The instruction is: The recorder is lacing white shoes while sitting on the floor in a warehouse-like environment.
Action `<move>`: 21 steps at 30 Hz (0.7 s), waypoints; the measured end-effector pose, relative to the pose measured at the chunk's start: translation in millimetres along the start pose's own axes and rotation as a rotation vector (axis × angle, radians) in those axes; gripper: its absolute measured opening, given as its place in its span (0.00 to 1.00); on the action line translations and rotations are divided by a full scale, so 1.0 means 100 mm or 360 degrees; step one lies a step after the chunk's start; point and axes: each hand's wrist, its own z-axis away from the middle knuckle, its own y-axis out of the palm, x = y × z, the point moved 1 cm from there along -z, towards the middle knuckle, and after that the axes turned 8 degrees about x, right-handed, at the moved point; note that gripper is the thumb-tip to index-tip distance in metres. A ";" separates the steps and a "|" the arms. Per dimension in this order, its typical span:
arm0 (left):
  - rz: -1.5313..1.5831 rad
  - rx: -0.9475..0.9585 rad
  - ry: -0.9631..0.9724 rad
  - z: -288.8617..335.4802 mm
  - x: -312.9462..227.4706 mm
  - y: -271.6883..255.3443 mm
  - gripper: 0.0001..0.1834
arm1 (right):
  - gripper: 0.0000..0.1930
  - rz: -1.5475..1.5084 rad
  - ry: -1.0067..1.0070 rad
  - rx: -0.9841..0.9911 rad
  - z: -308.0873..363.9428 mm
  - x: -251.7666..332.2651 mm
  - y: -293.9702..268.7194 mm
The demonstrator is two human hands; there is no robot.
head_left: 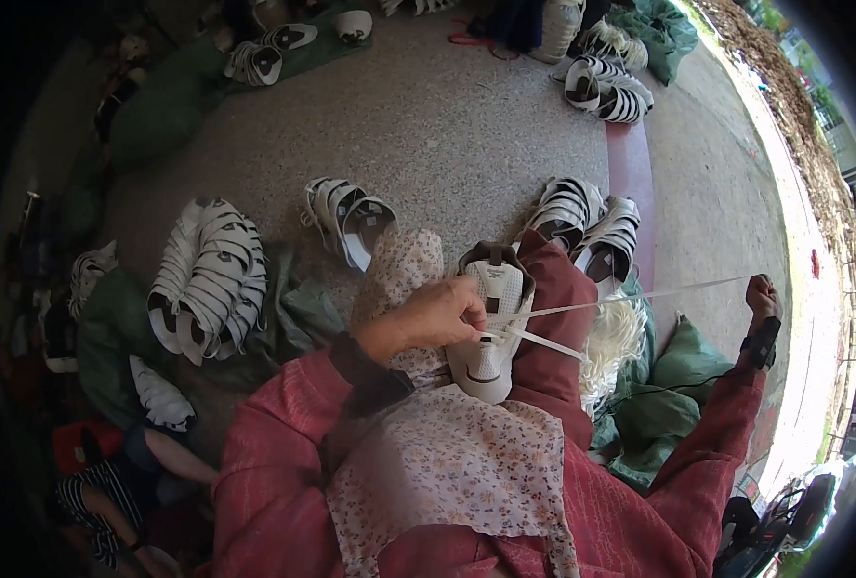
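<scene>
A white sneaker with a dark lining rests on my lap between my thighs, its toe toward me. My left hand is closed at the shoe's left side, fingertips gripping it by the lace holes. A white shoelace runs taut from the sneaker far out to the right. Its end is in my right hand, closed in a fist at the end of my stretched arm. A second, shorter lace end lies slack across my right thigh. What exactly is between my left fingertips is partly hidden.
Nested white shoes form a stack on the left, with a shoe pair ahead and more stacks beyond my right knee. A bundle of white laces hangs by my right thigh above green sacks. Another person's arm shows lower left.
</scene>
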 end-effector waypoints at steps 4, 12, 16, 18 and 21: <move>0.0011 -0.0065 0.0175 -0.05 -0.08 0.09 0.09 | 0.08 0.0666 0.0187 0.0320 0.07 -0.26 -0.52; -0.0258 -0.0603 0.0027 -0.02 -0.22 0.39 0.06 | 0.07 0.1104 0.0743 0.0376 0.94 -2.28 -1.20; -0.0373 -0.0759 -0.0002 -0.05 -0.18 0.49 0.06 | 0.06 0.1113 0.0860 0.0349 1.08 -2.42 -1.29; -0.0304 -0.0652 0.0095 -0.03 -0.13 0.46 0.07 | 0.05 0.1079 0.0905 0.0290 1.06 -2.39 -1.26; -0.0174 -0.0394 0.0181 0.00 -0.12 0.29 0.09 | 0.06 0.0767 0.0541 0.0091 0.85 -1.83 -1.18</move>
